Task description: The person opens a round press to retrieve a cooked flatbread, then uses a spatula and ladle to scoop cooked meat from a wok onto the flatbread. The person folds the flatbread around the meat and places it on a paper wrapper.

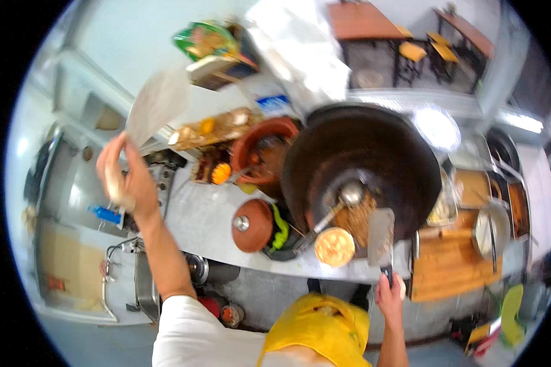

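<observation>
Blur hides how the left hand (133, 188) meets the pale sheet (158, 105).

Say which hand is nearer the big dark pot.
Right hand: just off the near side of the big dark pot. Left hand: well off to its left.

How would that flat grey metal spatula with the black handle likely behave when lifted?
The spatula is probably stiff: its blade looks straight. It may feel blade-heavy, since the blade is broader than the handle in the right hand. Brownish smears could make the blade slightly slippery.
</observation>
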A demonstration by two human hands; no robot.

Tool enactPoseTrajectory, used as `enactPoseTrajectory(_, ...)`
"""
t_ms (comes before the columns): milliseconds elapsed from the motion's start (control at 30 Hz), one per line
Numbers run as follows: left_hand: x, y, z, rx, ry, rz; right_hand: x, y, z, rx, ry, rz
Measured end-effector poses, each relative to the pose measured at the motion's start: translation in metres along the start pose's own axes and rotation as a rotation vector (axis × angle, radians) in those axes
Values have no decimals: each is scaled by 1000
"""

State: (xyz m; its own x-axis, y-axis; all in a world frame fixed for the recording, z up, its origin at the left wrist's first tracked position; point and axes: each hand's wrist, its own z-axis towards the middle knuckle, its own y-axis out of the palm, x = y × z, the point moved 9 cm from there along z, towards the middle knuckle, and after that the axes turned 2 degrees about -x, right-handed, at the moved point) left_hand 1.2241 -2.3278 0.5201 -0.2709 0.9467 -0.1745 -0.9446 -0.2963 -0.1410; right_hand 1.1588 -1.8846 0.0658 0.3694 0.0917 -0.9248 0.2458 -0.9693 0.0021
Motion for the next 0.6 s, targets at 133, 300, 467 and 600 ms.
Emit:
enactPoseTrajectory(133,44,-21,-115,-611,-50,-56,18,-11,0,-26,-3,23)
enactPoseTrajectory(300,129,-12,-288,-1135,-569,-450,21,-6,-1,-73,119,20)
enactPoseTrajectory(467,212,40,-365,-1281,-679,-653,34,5,-1,-83,47,-5)
enactPoseTrajectory(600,239,83,-413,-1429,-941,-709,40,4,-8,-93,155,-1)
